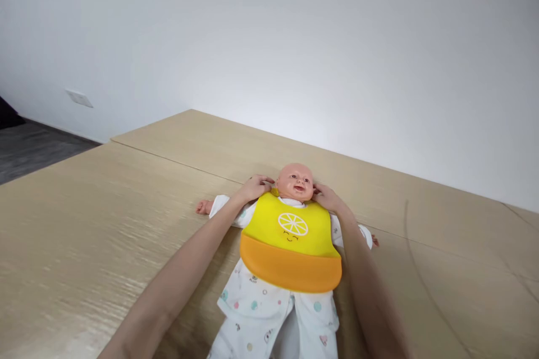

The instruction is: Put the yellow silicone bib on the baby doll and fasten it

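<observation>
A baby doll in white patterned pyjamas lies on its back on a light wooden table. A yellow and orange silicone bib with a lemon-slice face covers its chest. My left hand rests at the left side of the doll's neck, fingers curled at the bib's upper corner. At the right side of the neck, my right hand is curled the same way. The bib's straps are hidden behind the neck and my fingers, so I cannot see exactly what each hand pinches.
The table runs to a white wall at the back, with a seam across its far part. Dark floor shows past the table's left edge. A wall socket sits low on the left.
</observation>
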Demonstrator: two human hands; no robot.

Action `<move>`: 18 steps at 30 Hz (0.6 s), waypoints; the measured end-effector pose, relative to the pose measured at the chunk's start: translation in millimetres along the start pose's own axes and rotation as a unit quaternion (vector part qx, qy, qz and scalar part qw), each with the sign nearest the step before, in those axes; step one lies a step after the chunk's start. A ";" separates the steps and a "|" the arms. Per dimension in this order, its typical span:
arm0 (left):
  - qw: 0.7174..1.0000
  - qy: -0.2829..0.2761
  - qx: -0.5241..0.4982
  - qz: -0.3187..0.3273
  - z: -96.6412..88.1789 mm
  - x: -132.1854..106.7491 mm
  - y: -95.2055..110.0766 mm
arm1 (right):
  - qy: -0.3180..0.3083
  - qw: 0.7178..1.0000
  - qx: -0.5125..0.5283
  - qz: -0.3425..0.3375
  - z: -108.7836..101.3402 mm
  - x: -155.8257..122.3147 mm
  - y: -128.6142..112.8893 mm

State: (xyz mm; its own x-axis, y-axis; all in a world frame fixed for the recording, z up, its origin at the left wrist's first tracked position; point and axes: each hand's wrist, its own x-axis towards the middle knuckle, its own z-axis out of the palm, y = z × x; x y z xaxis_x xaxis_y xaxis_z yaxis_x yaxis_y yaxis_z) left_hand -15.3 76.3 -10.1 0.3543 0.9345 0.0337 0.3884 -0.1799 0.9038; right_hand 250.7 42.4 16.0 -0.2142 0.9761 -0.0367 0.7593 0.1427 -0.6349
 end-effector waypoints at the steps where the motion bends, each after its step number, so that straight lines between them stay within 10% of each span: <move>1: 1.000 0.000 0.009 -0.005 -0.4 0.0 -0.5 | 0.005 1.000 -0.006 0.007 -1.1 -2.1 -2.3; 11: 0.990 -0.010 0.136 0.040 -30.2 -15.3 40.4 | 0.159 0.981 -0.086 0.065 -7.1 -54.5 -8.9; 18: 0.964 -0.217 0.123 0.096 -46.8 -50.6 71.9 | -0.040 0.999 0.030 -0.010 -12.0 -119.8 -26.8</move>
State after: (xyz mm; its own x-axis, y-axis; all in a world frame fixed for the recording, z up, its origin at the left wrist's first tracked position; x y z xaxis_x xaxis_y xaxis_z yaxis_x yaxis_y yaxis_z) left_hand -45.1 30.5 73.1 0.7417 0.6696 -0.0401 0.4516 -0.4542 0.7679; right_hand 263.4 -76.5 46.7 -0.2799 0.9564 -0.0840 0.7170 0.1501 -0.6807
